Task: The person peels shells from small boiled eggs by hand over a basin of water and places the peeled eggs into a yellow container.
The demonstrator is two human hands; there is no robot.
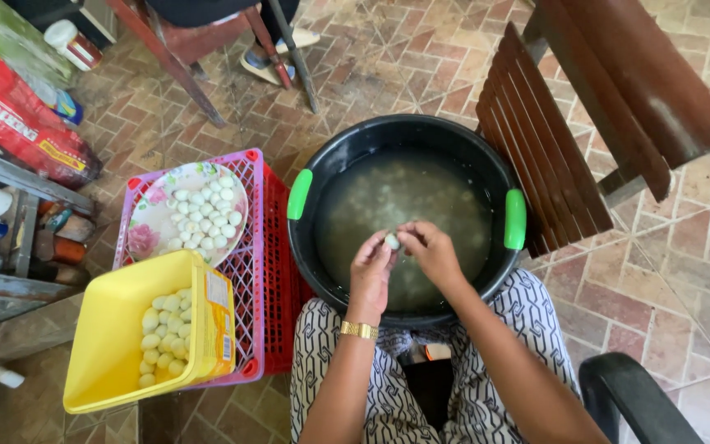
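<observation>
Holding one small white egg point(392, 241) between fingertips, left hand point(373, 271) and right hand point(431, 251) both gripping it, above black tub point(314, 247) of cloudy water, plate point(151, 222) and yellow bin point(108, 329) of eggs at left.

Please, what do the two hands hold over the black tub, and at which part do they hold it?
Both hands, left hand and right hand, pinch one small white egg between their fingertips, at its sides, above the water in the black tub.

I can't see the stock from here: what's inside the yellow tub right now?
The yellow tub holds a pile of small pale egg-like pieces against its right wall. Whatever lies beneath the pile is covered.
</observation>
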